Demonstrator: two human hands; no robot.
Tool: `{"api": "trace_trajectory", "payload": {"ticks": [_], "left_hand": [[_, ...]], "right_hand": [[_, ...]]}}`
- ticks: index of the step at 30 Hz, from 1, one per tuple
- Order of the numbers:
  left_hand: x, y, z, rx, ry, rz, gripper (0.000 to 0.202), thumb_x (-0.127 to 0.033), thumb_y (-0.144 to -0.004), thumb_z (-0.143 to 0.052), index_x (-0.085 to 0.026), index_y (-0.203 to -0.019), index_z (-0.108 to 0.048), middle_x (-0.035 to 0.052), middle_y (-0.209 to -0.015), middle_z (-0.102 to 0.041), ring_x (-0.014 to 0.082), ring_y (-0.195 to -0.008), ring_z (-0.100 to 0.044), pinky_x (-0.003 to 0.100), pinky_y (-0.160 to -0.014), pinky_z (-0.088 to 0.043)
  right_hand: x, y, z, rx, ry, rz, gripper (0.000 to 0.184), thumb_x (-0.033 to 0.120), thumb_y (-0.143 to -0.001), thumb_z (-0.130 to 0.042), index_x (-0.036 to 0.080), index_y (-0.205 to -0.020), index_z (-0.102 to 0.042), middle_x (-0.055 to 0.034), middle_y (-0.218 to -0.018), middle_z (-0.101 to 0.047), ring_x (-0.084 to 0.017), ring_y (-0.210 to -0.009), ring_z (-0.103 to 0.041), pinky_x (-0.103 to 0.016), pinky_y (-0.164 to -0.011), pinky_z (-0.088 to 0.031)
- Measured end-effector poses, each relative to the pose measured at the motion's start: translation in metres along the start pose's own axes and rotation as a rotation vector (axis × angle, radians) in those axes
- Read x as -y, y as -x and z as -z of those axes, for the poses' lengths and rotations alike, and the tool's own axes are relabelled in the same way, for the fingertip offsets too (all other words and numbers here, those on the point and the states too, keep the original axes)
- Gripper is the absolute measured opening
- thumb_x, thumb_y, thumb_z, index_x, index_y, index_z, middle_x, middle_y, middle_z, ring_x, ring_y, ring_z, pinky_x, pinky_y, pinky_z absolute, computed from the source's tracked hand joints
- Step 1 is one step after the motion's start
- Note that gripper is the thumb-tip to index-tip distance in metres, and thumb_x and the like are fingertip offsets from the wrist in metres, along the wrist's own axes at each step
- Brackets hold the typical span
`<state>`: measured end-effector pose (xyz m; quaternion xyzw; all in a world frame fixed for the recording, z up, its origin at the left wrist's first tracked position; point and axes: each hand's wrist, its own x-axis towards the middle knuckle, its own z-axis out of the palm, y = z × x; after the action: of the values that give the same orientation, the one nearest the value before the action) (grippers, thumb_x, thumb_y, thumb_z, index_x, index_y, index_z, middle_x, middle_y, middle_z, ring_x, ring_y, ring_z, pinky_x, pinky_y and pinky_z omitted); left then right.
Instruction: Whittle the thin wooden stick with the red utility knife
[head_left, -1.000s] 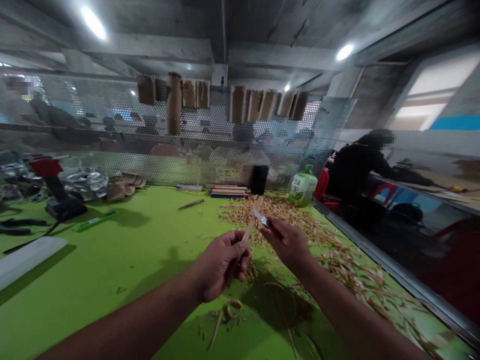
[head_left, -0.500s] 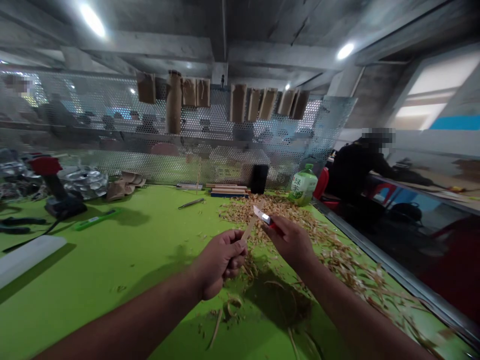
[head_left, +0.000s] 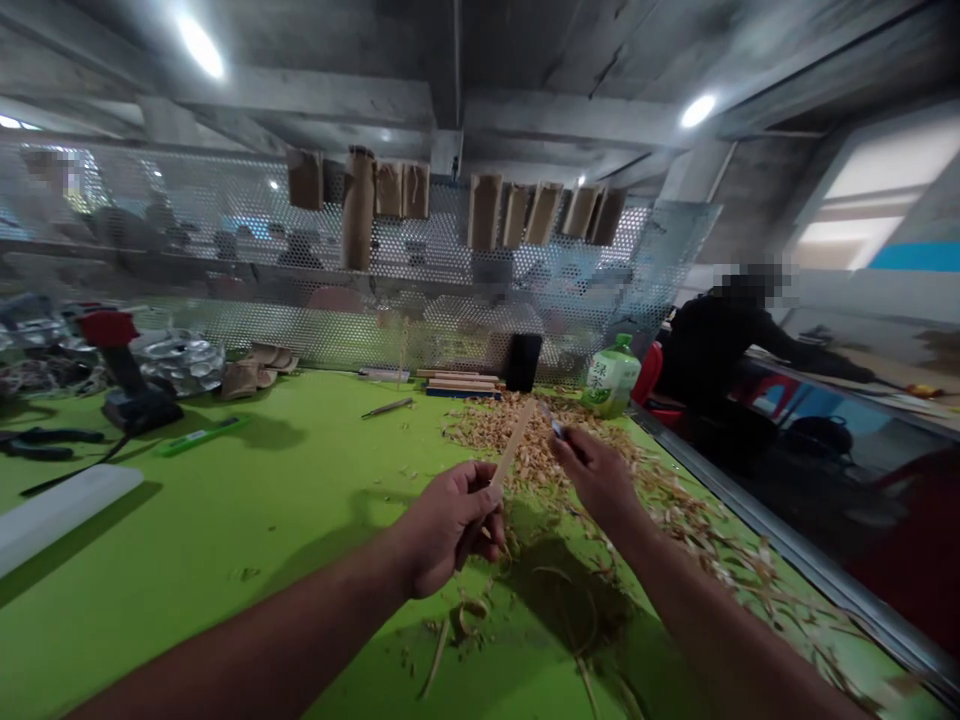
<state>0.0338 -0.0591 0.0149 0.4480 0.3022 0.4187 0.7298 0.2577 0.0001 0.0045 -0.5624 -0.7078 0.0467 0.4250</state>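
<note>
My left hand (head_left: 448,523) is closed round the lower end of a thin wooden stick (head_left: 516,442) that points up and away over the green table (head_left: 225,500). My right hand (head_left: 596,472) is closed on a small knife (head_left: 553,425) with a red handle; its blade shows just right of the stick's upper end. Both hands hover above a heap of wood shavings (head_left: 600,470).
A green drink bottle (head_left: 610,376) and a black phone (head_left: 522,361) stand by the perforated metal screen (head_left: 375,290). Wooden strips (head_left: 457,383), a red-topped tool (head_left: 124,372), a green ruler (head_left: 199,436) and a white bar (head_left: 60,505) lie left. Another person (head_left: 720,350) sits at right.
My right hand has slid the knife up along the stick to its far tip. My left hand and the stick have stayed almost in place.
</note>
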Motion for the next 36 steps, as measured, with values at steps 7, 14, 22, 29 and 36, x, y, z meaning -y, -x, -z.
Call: {"api": "trace_trajectory", "payload": {"ticks": [7,14,22,29,36], "left_hand": [[0.0,-0.002,0.002,-0.047,-0.006,-0.022,0.039,-0.022,-0.082,-0.064,-0.015,-0.119,-0.053,-0.0024,-0.06,-0.056,0.0093,-0.05,-0.052,0.018,-0.046,-0.044],[0.0,-0.004,0.002,-0.079,-0.018,-0.053,0.043,-0.021,-0.081,-0.065,-0.014,-0.122,-0.056,-0.0034,-0.06,-0.054,0.0093,-0.049,-0.05,0.019,-0.044,-0.043],[-0.007,0.001,-0.002,-0.158,-0.118,-0.045,0.017,-0.016,-0.083,-0.062,-0.015,-0.1,-0.06,-0.0046,-0.06,-0.052,0.0053,-0.048,-0.043,0.016,-0.047,-0.035],[-0.006,0.0,-0.001,-0.179,-0.137,-0.054,0.019,-0.017,-0.082,-0.063,-0.016,-0.101,-0.059,-0.005,-0.063,-0.052,0.0053,-0.048,-0.043,0.016,-0.046,-0.032],[-0.008,0.003,-0.002,-0.147,-0.138,-0.017,0.042,-0.022,-0.082,-0.062,-0.016,-0.122,-0.052,-0.0052,-0.058,-0.052,0.0063,-0.045,-0.041,0.016,-0.042,-0.03]], "right_hand": [[0.012,0.01,-0.006,0.023,-0.04,0.053,0.037,0.052,-0.089,-0.045,0.02,-0.075,-0.056,0.0028,-0.058,-0.047,-0.013,-0.055,-0.043,-0.024,-0.052,-0.031],[0.017,0.015,-0.009,0.12,-0.011,0.167,0.033,0.048,-0.09,-0.047,0.02,-0.074,-0.054,0.0021,-0.062,-0.049,-0.013,-0.058,-0.046,-0.024,-0.055,-0.032],[0.031,0.028,-0.019,0.298,0.073,0.262,0.032,0.048,-0.091,-0.048,0.021,-0.076,-0.056,-0.0002,-0.066,-0.056,-0.014,-0.059,-0.048,-0.024,-0.056,-0.031],[0.038,0.029,-0.014,0.335,0.117,0.289,0.029,0.045,-0.091,-0.048,0.021,-0.082,-0.06,-0.0018,-0.07,-0.06,-0.015,-0.064,-0.052,-0.024,-0.058,-0.031],[0.039,0.03,-0.014,0.337,0.135,0.303,0.031,0.046,-0.091,-0.048,0.02,-0.076,-0.057,-0.0014,-0.066,-0.058,-0.014,-0.06,-0.05,-0.024,-0.056,-0.029]]}}
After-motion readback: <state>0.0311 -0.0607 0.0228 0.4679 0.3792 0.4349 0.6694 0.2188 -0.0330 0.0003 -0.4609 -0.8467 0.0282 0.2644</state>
